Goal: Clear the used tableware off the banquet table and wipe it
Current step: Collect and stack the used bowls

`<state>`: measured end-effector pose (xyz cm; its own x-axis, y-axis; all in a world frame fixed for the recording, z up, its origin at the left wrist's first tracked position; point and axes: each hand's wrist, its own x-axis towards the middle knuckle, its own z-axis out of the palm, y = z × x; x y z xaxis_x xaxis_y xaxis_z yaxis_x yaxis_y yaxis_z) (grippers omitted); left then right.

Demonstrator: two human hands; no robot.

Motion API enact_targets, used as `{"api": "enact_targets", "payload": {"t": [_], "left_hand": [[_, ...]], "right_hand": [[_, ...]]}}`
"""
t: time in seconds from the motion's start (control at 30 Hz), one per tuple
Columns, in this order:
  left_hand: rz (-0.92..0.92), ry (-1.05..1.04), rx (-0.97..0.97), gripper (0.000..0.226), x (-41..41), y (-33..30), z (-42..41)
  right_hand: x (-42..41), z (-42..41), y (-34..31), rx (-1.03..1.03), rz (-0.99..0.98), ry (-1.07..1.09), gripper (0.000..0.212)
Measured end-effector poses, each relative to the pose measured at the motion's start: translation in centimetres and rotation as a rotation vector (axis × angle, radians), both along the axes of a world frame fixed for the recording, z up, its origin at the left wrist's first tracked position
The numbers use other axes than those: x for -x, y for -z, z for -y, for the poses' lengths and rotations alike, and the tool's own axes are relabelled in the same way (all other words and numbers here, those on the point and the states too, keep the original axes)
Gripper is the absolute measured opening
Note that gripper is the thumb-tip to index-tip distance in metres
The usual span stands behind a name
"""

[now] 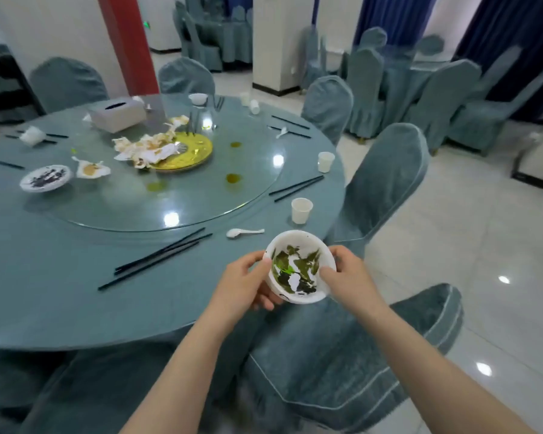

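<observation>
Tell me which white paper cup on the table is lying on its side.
The far cup near the table's back edge is tipped over. The two cups on the right side, one nearer and one farther, stand upright.

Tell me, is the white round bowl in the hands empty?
Not empty. The white round bowl holds green and dark leafy scraps on its bottom.

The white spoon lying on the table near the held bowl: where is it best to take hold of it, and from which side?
Pinch the white spoon by its thin handle, the right end, coming from above. It lies flat with its bowl end to the left, so the handle gives the fingers the narrowest part.
</observation>
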<state>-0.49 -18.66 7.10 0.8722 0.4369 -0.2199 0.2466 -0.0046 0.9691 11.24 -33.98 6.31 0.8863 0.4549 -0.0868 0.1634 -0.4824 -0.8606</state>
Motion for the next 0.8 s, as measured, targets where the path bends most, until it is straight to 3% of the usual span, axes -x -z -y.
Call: {"api": "enact_targets", "payload": {"t": [0.2, 0.5, 0.8], "left_hand": [[0.082, 0.223, -0.022, 0.026, -9.4, -0.8, 13.6], [0.052, 0.43, 0.076, 0.023, -19.9, 0.4, 33.3], [0.022, 0.383, 0.071, 0.019, -31.0, 1.9, 42.8]], "right_hand": [[-5.7, 16.0, -1.3, -0.011, -0.043, 0.229, 0.012], [-13.5, 37.5, -1.4, 0.005, 0.039, 0.385, 0.015], [-20.3, 51.6, -0.9, -0.031, 0.042, 0.624, 0.016]]}}
